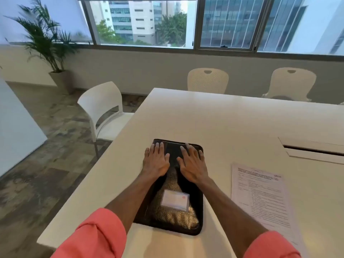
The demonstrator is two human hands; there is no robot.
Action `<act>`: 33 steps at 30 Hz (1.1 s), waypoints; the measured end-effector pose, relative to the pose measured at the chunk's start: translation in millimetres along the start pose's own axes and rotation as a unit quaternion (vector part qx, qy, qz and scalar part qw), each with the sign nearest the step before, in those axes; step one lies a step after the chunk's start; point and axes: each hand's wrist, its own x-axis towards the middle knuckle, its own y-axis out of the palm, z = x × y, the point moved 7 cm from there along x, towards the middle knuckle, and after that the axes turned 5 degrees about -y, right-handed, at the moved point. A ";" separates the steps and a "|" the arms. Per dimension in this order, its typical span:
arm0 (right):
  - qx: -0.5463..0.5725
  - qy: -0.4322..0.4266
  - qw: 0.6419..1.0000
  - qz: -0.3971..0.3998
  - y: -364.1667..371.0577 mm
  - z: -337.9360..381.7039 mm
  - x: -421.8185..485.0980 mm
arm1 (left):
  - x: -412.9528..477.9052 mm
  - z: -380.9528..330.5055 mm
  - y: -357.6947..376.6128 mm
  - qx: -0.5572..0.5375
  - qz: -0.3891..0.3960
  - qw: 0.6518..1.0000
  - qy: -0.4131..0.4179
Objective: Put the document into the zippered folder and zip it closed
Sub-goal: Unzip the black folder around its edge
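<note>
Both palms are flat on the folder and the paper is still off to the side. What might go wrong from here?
1. The document lies loose near the table's front edge; a sleeve could sweep it off.
2. The left hand and right hand press the folder flat, so opening it may slide it.

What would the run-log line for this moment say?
stage: pre-insert | left hand, right hand: flat on zippered folder | document: on table, right of folder
</note>
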 end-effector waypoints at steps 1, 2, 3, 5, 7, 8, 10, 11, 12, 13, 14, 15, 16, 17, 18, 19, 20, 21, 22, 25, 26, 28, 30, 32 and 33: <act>-0.004 -0.020 1.000 0.012 5.1 2.8 0.7 | 1.1 3.4 1.6 0.007 0.007 1.000 -0.006; -0.002 -0.039 0.999 0.018 7.7 5.1 2.8 | 3.5 7.3 1.6 0.005 0.013 1.000 -0.010; -0.003 -0.052 0.998 0.020 12.7 6.3 4.8 | 7.6 12.7 5.4 0.009 0.013 1.000 -0.014; -0.006 -0.079 0.997 0.019 21.8 10.9 11.5 | 17.1 21.4 9.9 0.003 0.017 1.000 -0.012; -0.005 -0.100 0.995 0.005 25.6 18.7 21.8 | 28.4 28.9 11.8 -0.009 0.025 1.000 -0.008; 0.002 -0.109 0.994 -0.007 26.5 20.9 29.6 | 36.3 32.0 12.2 -0.010 0.020 1.000 -0.001; 0.023 -0.127 0.992 -0.011 29.7 25.9 46.2 | 51.0 36.7 13.0 -0.018 0.015 1.000 0.009; 0.036 -0.131 0.991 -0.009 30.7 28.5 55.5 | 57.2 39.2 13.8 -0.023 0.014 1.000 0.013; 0.049 -0.134 0.990 -0.007 31.6 31.1 65.5 | 63.0 41.6 14.8 -0.027 0.011 0.999 0.015; 0.060 -0.133 0.989 -0.006 31.8 32.1 76.3 | 69.4 44.2 15.7 -0.031 0.006 0.999 0.018; 0.069 -0.130 0.989 -0.005 31.7 32.8 87.1 | 75.9 46.8 15.8 -0.036 -0.001 0.999 0.021; 0.078 -0.126 0.989 -0.003 31.9 32.9 98.4 | 81.6 49.1 14.8 -0.044 -0.009 0.999 0.025; 0.084 -0.120 0.989 -0.004 32.7 31.3 109.7 | 86.4 52.0 13.1 -0.056 -0.019 0.998 0.028; 0.089 -0.115 0.989 -0.004 34.8 28.8 120.8 | 90.6 55.0 11.3 -0.067 -0.034 0.997 0.034; 0.094 -0.110 0.989 -0.006 36.1 26.8 131.1 | 94.4 58.3 9.0 -0.078 -0.048 0.995 0.040; 0.101 -0.105 0.989 -0.009 37.5 24.2 141.0 | 97.9 61.6 6.5 -0.087 -0.061 0.993 0.043; 0.108 -0.103 0.989 -0.012 38.0 22.2 150.3 | 100.9 64.5 4.0 -0.093 -0.072 0.992 0.046; 0.114 -0.099 0.989 -0.013 38.6 20.0 159.4 | 104.1 67.1 2.5 -0.098 -0.080 0.991 0.049; 0.120 -0.093 0.988 -0.009 39.5 17.9 168.1 | 106.9 69.3 1.4 -0.104 -0.086 0.990 0.049; 0.150 -0.078 0.985 0.032 43.7 12.5 192.7 | 114.6 74.8 0.8 -0.123 -0.093 0.987 0.041; 0.156 -0.078 0.983 0.056 45.7 11.5 199.5 | 116.6 76.0 1.4 -0.126 -0.093 0.987 0.039; 0.155 -0.084 0.978 0.115 51.7 10.2 211.6 | 118.7 78.1 3.0 -0.129 -0.094 0.986 0.037; 0.157 -0.089 0.967 0.178 55.9 10.0 222.1 | 120.0 80.2 5.6 -0.134 -0.095 0.986 0.036; 0.164 -0.091 0.954 0.235 58.1 10.6 230.6 | 121.3 80.8 8.6 -0.135 -0.096 0.985 0.039; 0.167 -0.094 0.947 0.259 58.4 10.9 233.8 | 122.1 80.3 9.7 -0.136 -0.097 0.985 0.040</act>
